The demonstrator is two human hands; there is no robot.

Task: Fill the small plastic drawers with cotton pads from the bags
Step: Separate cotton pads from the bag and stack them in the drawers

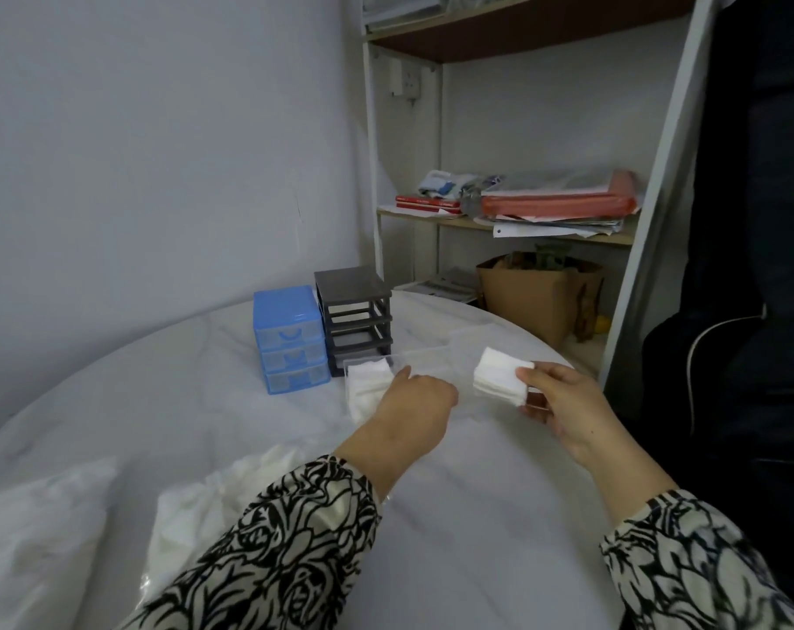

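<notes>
right hand (563, 402) is pinching a white cotton-pad stack (500, 376) | left hand (413, 402) is reaching into a clear plastic drawer (424, 359) by pads, grip unclear | risk: loose pinch letting stack fan out, scattering

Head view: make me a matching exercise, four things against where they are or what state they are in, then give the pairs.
Things:
1. blue drawer unit
2. grey frame
3. stack of cotton pads
4. clear drawer

Places or states:
A. pinched in the right hand
B. all three drawers in place
C. slots empty, drawers out
D. on the bed, pads inside, under the left hand

Pairs: 1-B, 2-C, 3-A, 4-D
</notes>
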